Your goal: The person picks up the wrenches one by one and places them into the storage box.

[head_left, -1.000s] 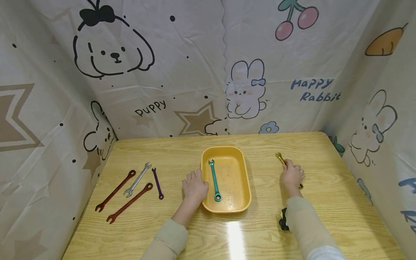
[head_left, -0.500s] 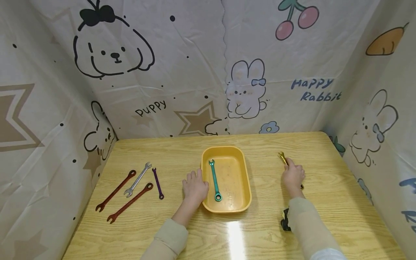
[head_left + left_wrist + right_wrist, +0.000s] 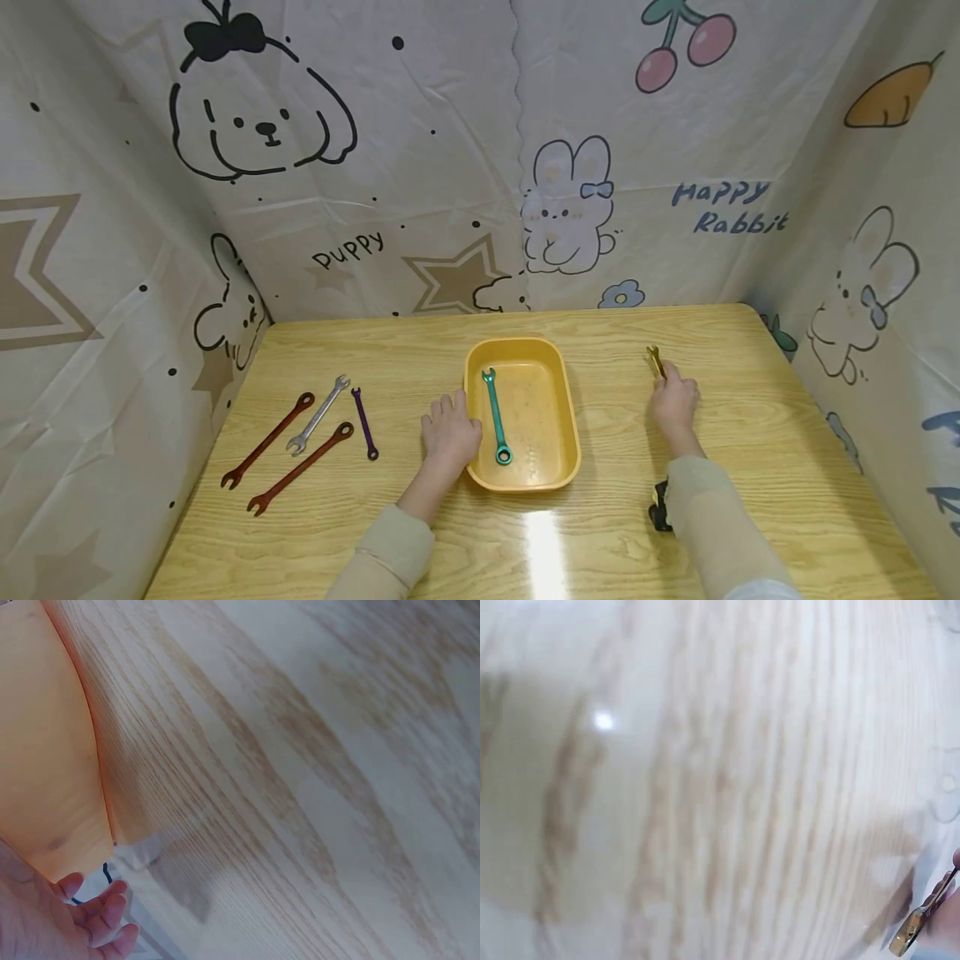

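Yellow plastic makes up the tray (image 3: 543, 425) near the middle of the wood-grain table (image 3: 615, 467), and a green wrench (image 3: 495, 417) lies inside it toward the left wall, ring end nearest the person. The left hand (image 3: 452, 433) rests against the left side of the tray with its fingers apart and loosely bent; the left wrist view shows several fingertips beside the tray's outer wall, curled around nothing. To the right of the tray, well apart from it, the right hand (image 3: 675, 402) pinches a gold wrench (image 3: 656, 360). One end of that wrench sticks out past the fingers toward the far edge, while the rest is covered by the hand; whether it touches the table cannot be told. In the right wrist view, only a gold end and a few fingers show at the lower corner. Left of the tray, four more wrenches lie flat: two long red ones, the farther red wrench (image 3: 267, 442) and the nearer red wrench (image 3: 300, 469), slanting alike; a silver wrench (image 3: 318, 417) between them; and a thin purple wrench (image 3: 363, 423) closest to the tray. A small black object (image 3: 660, 508), partly hidden, shows beside the right sleeve (image 3: 712, 508). Pale cloth (image 3: 450, 125) printed with cartoon animals stands behind.
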`<action>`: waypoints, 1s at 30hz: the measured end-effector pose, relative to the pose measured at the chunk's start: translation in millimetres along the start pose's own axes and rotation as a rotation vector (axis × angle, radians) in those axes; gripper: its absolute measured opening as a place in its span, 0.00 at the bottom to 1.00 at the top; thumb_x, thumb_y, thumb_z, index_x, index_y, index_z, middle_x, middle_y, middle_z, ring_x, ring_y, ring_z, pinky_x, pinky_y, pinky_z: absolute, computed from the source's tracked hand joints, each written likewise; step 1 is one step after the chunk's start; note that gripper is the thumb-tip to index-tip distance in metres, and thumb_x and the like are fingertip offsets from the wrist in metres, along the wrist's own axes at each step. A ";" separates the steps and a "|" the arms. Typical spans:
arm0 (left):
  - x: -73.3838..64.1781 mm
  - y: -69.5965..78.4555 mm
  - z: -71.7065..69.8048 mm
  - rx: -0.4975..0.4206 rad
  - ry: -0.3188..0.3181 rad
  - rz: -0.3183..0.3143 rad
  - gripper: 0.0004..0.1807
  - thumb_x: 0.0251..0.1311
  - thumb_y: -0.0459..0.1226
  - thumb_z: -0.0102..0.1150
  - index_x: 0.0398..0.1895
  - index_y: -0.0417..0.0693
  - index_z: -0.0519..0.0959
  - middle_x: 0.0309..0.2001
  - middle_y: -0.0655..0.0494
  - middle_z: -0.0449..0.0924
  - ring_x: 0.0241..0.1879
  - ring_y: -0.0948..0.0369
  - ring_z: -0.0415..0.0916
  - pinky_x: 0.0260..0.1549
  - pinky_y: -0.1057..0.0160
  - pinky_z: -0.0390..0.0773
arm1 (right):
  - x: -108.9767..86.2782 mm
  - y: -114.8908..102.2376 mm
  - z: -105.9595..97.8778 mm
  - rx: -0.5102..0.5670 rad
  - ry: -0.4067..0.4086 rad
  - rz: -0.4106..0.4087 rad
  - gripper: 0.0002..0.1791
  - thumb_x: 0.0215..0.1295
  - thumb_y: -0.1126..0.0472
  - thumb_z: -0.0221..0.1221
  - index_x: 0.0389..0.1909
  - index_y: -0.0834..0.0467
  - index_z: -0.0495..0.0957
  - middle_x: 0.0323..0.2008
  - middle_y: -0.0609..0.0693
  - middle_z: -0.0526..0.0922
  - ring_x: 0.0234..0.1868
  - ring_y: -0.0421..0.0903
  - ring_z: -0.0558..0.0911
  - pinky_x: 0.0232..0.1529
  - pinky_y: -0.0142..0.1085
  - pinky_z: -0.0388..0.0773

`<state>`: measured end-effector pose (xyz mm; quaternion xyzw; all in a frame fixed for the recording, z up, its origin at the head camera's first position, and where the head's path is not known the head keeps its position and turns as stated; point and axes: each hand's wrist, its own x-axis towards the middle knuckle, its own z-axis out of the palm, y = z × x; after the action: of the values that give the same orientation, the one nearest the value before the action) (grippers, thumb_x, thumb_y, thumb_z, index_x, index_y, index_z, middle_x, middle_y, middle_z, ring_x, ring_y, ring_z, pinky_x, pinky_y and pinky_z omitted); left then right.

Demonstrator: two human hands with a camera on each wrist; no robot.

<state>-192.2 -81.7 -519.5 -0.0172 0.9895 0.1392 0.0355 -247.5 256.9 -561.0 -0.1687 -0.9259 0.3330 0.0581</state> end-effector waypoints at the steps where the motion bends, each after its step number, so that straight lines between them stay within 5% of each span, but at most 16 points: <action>1: -0.2 0.2 -0.2 0.000 -0.001 -0.001 0.17 0.58 0.42 0.46 0.49 0.45 0.63 0.40 0.45 0.66 0.41 0.50 0.62 0.40 0.50 0.65 | -0.2 -1.5 -0.2 0.008 0.001 -0.004 0.21 0.71 0.64 0.40 0.63 0.63 0.58 0.48 0.76 0.63 0.51 0.70 0.62 0.49 0.58 0.62; 30: 0.2 1.0 0.0 0.001 -0.009 -0.009 0.19 0.59 0.42 0.46 0.52 0.45 0.62 0.41 0.45 0.66 0.43 0.50 0.61 0.41 0.50 0.64 | -2.1 -39.9 -1.4 0.054 0.136 -0.171 0.19 0.69 0.65 0.45 0.59 0.64 0.63 0.39 0.71 0.69 0.39 0.66 0.70 0.37 0.54 0.69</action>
<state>-192.5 -80.7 -519.2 -0.0212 0.9893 0.1385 0.0408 -256.1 228.2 -534.5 -0.1095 -0.9216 0.3392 0.1537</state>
